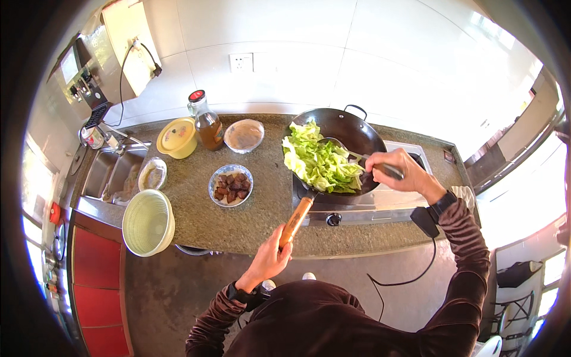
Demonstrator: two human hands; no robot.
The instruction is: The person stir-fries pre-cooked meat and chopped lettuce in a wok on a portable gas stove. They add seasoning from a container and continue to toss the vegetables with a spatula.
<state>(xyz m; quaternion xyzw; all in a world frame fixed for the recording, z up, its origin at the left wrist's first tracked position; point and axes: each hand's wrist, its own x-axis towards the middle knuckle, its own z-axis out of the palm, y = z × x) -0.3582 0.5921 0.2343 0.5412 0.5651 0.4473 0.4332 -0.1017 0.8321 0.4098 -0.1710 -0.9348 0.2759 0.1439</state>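
My left hand point(270, 257) is wrapped around the wooden handle point(296, 222) of a dark wok point(362, 134) on the gas stove point(403, 197). Bright green lettuce leaves point(319, 160) are heaped in the wok's left and front part. In my right hand point(401, 168) is the dark grip of a ladle point(389, 171). Its metal shaft slants down to the left, and its bowl point(332, 141) lies among the leaves, partly hidden by them. The burner under the wok is mostly covered, so a flame cannot be made out.
Left of the stove stand a bowl of browned meat cubes point(232, 187), a film-covered bowl point(244, 135), a glass bottle of brown liquid point(208, 125) and a yellow lidded container point(177, 137). A pale green colander point(148, 223) overhangs the counter's front edge near the double sink point(117, 172). A black cable point(415, 281) hangs from my right wrist.
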